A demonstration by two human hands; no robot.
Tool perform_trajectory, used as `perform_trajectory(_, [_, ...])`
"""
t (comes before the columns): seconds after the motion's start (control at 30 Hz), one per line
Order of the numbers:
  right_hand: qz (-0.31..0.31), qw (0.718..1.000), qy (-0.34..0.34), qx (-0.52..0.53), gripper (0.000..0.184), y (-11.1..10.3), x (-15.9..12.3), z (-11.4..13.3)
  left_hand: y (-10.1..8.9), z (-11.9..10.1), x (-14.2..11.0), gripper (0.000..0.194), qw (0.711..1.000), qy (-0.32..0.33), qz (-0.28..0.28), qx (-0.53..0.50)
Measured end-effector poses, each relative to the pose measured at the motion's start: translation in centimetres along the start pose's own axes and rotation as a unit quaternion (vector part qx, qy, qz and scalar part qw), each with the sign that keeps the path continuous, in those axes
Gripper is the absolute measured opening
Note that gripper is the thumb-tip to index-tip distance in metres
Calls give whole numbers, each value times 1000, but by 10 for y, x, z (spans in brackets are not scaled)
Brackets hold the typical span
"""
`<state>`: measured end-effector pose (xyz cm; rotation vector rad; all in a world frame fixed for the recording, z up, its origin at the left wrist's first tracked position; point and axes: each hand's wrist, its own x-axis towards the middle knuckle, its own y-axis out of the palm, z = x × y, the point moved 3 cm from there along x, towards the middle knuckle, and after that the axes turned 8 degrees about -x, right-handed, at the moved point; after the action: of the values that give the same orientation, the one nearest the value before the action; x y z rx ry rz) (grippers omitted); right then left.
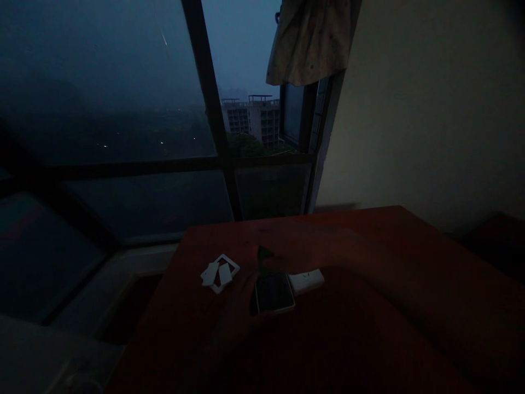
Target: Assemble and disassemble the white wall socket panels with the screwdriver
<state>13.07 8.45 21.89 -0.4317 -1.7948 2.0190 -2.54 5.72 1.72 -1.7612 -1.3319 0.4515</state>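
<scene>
The picture is very dark. My left hand (240, 312) is closed around a square dark-faced piece with a thin white edge (274, 293), low over the table, with a finger along its near edge. From the right my right hand (297, 249) reaches across above it, its fingers closed on a thin green piece (263, 257) whose pointed corner sticks out. The green piece is just behind the square piece; whether they touch I cannot tell. A white block-like piece (308, 280) lies to the right of the square piece, below my right wrist.
To the left on the reddish-brown table (184, 306) lies a white square frame (234, 264) with two small white plates (225, 274) on it. Windows (123, 109) stand behind, and a wall (422, 109) rises at the right. A cloth (309, 44) hangs by the window.
</scene>
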Motion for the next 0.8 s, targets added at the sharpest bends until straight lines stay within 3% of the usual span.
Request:
perform_trajectory(0.07, [-3,1000,19,5,33,4,1,-1,1,1,0,78,1000,-2,5,-5])
perform_trajectory(0.13, [-12,994,101,-31,27,9,3,-4,2,3,0,79,1000,-10,12,-7])
perform_trajectory(0.23, [-21,973,209,-95,34,15,7,-8,5,8,-1,81,1000,-15,20,-4])
perform_trajectory(0.3, [-23,976,193,-101,33,16,10,-8,7,11,-2,81,1000,-12,17,0])
perform_trajectory(0.43, [-31,997,57,-38,30,13,8,-3,6,9,-1,80,1000,0,12,1])
perform_trajectory(0.5, [-41,999,24,-20,32,12,5,0,4,5,-1,80,1000,4,8,-7])
perform_trajectory(0.67, [-50,974,191,-113,36,17,8,-5,0,0,1,83,1000,11,-6,-17])
perform_trajectory(0.73, [-37,971,198,-130,37,19,10,-8,1,2,0,83,1000,4,-3,-14])
perform_trajectory(0.8, [-31,983,145,-112,31,20,12,-9,4,7,-1,82,1000,-1,0,-12])
